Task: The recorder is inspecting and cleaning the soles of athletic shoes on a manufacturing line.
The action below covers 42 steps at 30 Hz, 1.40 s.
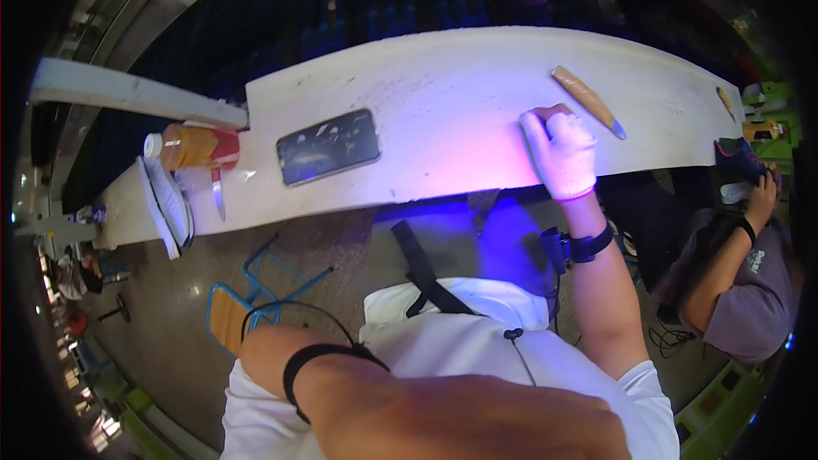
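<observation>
My right hand, in a white glove with some bare fingertips showing, is curled closed on the white bench. Whether anything is inside its fingers is hidden. Just beyond it lies a tan, wrapped-looking stick with a blue-grey tip, apart from the hand. My left hand looms very large at the lower edge, bent across my chest; its fingers cannot be made out. A dark, smudged flat phone-like slab rests left of the bench's middle, touched by neither hand.
The white bench curves across. At its left lie a bottle of orange liquid, a small knife and a pale grey shoe-like piece. A blue-framed stool stands below. At right another person holds a dark shoe.
</observation>
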{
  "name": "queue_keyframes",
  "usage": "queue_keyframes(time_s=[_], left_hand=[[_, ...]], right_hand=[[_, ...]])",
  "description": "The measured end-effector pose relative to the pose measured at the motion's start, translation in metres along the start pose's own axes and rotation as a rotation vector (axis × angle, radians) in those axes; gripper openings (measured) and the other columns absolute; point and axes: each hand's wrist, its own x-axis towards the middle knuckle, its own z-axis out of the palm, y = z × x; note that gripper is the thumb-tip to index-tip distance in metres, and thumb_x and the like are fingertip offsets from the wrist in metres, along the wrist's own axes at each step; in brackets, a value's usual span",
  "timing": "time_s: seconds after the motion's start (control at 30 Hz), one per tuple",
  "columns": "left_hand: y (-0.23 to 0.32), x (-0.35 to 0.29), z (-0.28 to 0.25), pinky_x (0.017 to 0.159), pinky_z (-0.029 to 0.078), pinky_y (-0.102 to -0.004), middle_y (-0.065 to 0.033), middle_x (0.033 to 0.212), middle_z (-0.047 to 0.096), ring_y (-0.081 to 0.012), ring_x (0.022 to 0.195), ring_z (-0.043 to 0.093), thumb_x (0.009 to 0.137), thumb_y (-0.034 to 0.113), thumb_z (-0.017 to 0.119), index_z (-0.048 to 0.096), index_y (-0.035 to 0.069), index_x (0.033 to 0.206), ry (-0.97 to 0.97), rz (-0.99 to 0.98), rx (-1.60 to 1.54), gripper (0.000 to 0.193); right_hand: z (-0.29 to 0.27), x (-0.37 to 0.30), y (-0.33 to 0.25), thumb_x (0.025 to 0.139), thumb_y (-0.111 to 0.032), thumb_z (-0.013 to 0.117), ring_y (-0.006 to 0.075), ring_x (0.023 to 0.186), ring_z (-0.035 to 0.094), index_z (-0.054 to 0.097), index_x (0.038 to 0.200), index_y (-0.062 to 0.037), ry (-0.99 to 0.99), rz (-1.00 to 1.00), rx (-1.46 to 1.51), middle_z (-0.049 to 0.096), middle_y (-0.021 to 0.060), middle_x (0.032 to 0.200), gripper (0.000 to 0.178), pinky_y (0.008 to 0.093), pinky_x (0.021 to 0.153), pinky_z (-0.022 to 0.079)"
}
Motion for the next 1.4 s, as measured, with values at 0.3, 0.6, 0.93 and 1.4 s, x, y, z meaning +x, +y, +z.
queue_keyframes(time_s=[0.3, 0.6, 0.93, 1.4], left_hand=[[0.008, 0.016, -0.021, 0.091, 0.063, -0.0421, -0.0214, 0.119, 0.073, -0.0337, 0.106, 0.074, 0.107, 0.026, 0.074, 0.071, -0.010, 0.120, -0.196, -0.035, 0.036, 0.038], [0.000, 0.005, -0.021, 0.087, 0.064, -0.0412, -0.0182, 0.115, 0.072, -0.0313, 0.102, 0.073, 0.108, 0.022, 0.073, 0.071, -0.008, 0.113, -0.129, 0.077, 0.057, 0.031], [0.042, 0.003, -0.049, 0.097, 0.057, -0.0473, -0.0171, 0.118, 0.073, -0.0357, 0.112, 0.070, 0.116, 0.034, 0.049, 0.070, 0.001, 0.114, -0.035, -0.216, 0.273, 0.039], [0.047, -0.009, -0.132, 0.136, 0.028, -0.0531, -0.0220, 0.180, 0.029, -0.0398, 0.168, 0.024, 0.120, 0.054, 0.033, 0.041, -0.003, 0.166, 0.523, -0.242, -0.257, 0.074]], right_hand=[[-0.003, 0.000, 0.001, 0.099, -0.026, 0.078, 0.0382, 0.090, 0.075, 0.080, 0.096, -0.0064, -0.010, -0.029, 0.007, 0.076, 0.0171, 0.094, 0.020, 0.0495, 0.082, 0.060], [-0.002, -0.001, 0.001, 0.098, -0.023, 0.079, 0.0376, 0.089, 0.075, 0.078, 0.096, -0.0057, -0.013, -0.006, 0.036, 0.076, 0.0168, 0.096, 0.018, 0.0488, 0.081, 0.060], [-0.003, 0.000, 0.000, 0.095, -0.021, 0.080, 0.0372, 0.087, 0.075, 0.078, 0.095, -0.0056, 0.006, -0.031, 0.026, 0.076, 0.0150, 0.094, 0.016, 0.0485, 0.078, 0.060], [-0.005, -0.001, 0.000, 0.097, -0.022, 0.079, 0.0365, 0.085, 0.075, 0.078, 0.094, -0.0061, 0.017, -0.044, 0.026, 0.076, 0.0150, 0.092, 0.017, 0.0479, 0.078, 0.060]])
